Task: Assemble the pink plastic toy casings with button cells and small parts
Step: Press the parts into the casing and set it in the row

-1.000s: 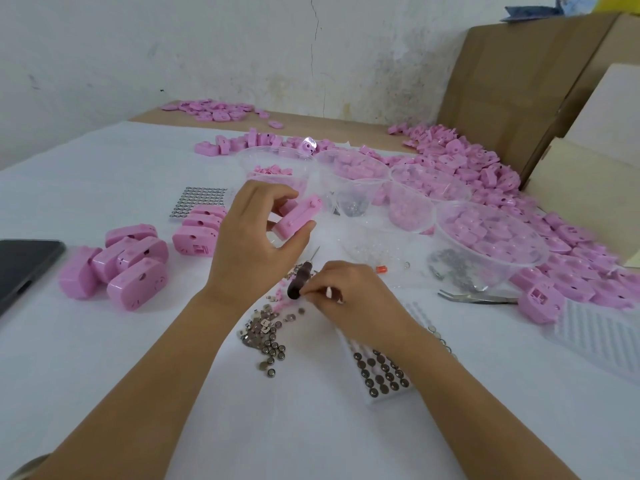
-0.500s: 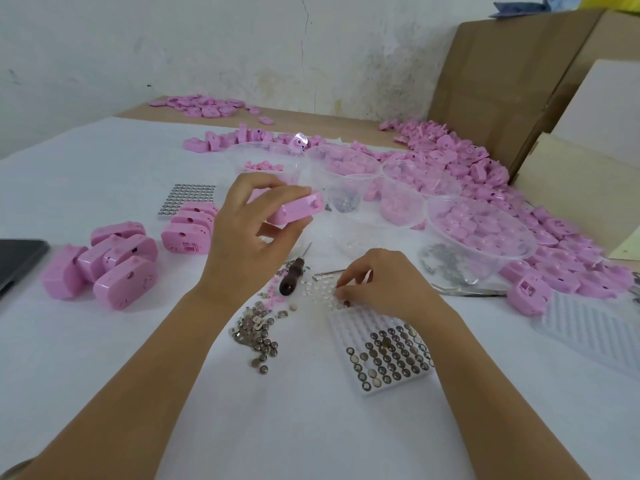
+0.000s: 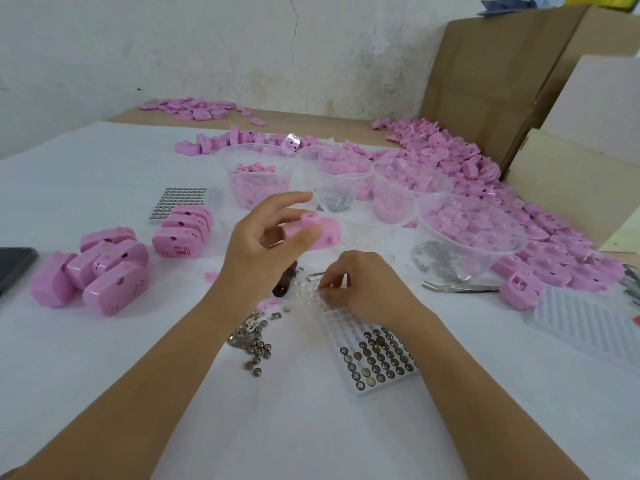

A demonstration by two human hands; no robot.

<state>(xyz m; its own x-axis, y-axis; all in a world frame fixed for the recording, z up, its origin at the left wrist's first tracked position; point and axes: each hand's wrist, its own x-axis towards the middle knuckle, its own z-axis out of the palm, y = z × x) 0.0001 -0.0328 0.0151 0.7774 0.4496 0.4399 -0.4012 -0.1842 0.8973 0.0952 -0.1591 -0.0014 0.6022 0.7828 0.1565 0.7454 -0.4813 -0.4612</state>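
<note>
Both busy: left hand (image 3: 263,251) grips pink casing (image 3: 329,233) raised above tabletop (image 3: 86,341); right hand (image 3: 363,289) curled at button-cell tray (image 3: 336,323), perhaps pinching small part, too tiny to tell. Advice: hold casing steady, opening upward; lift one piece only.

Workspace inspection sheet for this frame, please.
Surface: white table.
Job's things: pink casing held up; button cell tray, partly filled; loose button cells; closed casings at left; clear bowls of pink parts.
Clutter: tweezers, dark-handled tool, dark flat device at left edge.
Hands: left hand grips the pink casing; right hand fingertips at tray's far end, hold unclear.
Cables: nothing seen.
Surroundings: cracked wall, cardboard boxes.
</note>
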